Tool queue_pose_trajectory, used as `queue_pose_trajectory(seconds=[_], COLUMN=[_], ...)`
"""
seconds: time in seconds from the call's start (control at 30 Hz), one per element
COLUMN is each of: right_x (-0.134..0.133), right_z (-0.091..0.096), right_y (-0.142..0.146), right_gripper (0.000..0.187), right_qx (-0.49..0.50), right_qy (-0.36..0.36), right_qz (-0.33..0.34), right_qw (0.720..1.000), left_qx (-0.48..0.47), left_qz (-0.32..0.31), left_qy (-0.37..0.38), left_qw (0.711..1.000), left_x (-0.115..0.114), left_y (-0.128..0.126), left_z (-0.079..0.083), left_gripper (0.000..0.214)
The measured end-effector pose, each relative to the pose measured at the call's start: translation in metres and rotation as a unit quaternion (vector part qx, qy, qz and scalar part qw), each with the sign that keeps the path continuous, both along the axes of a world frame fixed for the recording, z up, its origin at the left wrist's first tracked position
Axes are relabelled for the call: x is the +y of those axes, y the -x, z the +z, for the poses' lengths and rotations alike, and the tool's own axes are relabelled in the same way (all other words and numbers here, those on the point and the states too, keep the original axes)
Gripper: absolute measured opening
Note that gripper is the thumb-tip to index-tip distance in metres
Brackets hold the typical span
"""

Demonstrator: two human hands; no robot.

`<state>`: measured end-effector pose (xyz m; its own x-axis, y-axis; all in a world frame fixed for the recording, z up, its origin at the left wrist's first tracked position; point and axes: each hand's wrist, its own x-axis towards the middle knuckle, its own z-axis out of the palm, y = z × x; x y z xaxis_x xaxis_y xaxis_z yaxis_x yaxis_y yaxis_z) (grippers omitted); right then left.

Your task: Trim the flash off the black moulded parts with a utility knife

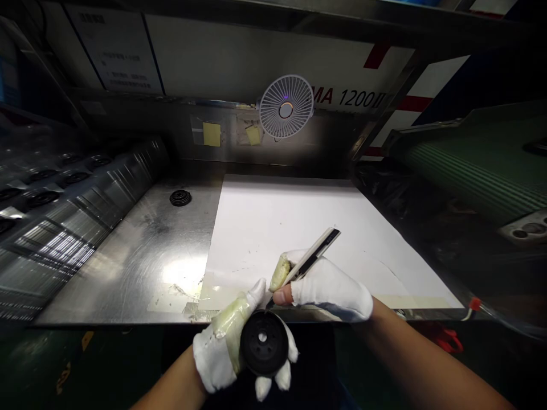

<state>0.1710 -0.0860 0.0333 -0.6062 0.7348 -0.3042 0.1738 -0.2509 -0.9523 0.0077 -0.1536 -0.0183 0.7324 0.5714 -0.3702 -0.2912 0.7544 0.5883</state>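
Note:
In a white glove with yellowed tape on it, my left hand is closed round a round black part with a bright centre, held in front of the bench edge. My right hand, also gloved but with the thumb tip bare, grips a utility knife with a white and black handle. The knife slants down to the left, its tip at the upper rim of the black part; whether it touches I cannot tell. A similar ribbed black part lies on the metal bench top at the left.
A large white sheet covers much of the metal bench. Clear plastic trays with several black round parts stand at the left. A small white fan sits at the back panel. Green equipment stands at the right.

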Motion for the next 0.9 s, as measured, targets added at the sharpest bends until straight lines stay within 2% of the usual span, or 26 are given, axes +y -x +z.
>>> queue_pose_trajectory(seconds=[0.13,0.27,0.37,0.47,0.57,0.73,0.9], right_x=[0.001,0.001,-0.001,-0.004,-0.008,-0.011,-0.015], right_z=[0.006,-0.003,-0.015,-0.026,-0.033,-0.039,-0.041], right_y=[-0.008,-0.024,-0.036,-0.046,-0.054,-0.063,-0.069], right_gripper=[0.018,0.022,0.022,0.021,0.021,0.031,0.035], right_qx=[-0.094,-0.007,0.067,0.080,0.041,-0.039,-0.065], right_qy=[-0.033,0.028,0.043,0.021,-0.007,-0.038,-0.046], right_qz=[0.032,0.055,0.001,-0.059,-0.112,-0.172,-0.190], right_qw=[0.994,0.998,0.997,0.995,0.993,0.984,0.979], left_qx=[-0.029,-0.046,-0.031,-0.021,-0.025,-0.043,-0.079], left_qz=[0.043,0.094,0.138,0.173,0.199,0.220,0.196], left_qy=[0.000,-0.009,-0.009,-0.019,-0.017,0.039,0.083], left_qw=[0.999,0.994,0.990,0.984,0.979,0.974,0.974], left_x=[0.000,0.003,0.005,0.007,0.008,0.008,0.011], left_y=[0.000,0.002,0.005,0.008,0.009,0.011,0.011], left_z=[-0.007,-0.009,-0.008,-0.007,-0.006,-0.004,-0.002], left_gripper=[0.076,0.064,0.061,0.061,0.062,0.057,0.057])
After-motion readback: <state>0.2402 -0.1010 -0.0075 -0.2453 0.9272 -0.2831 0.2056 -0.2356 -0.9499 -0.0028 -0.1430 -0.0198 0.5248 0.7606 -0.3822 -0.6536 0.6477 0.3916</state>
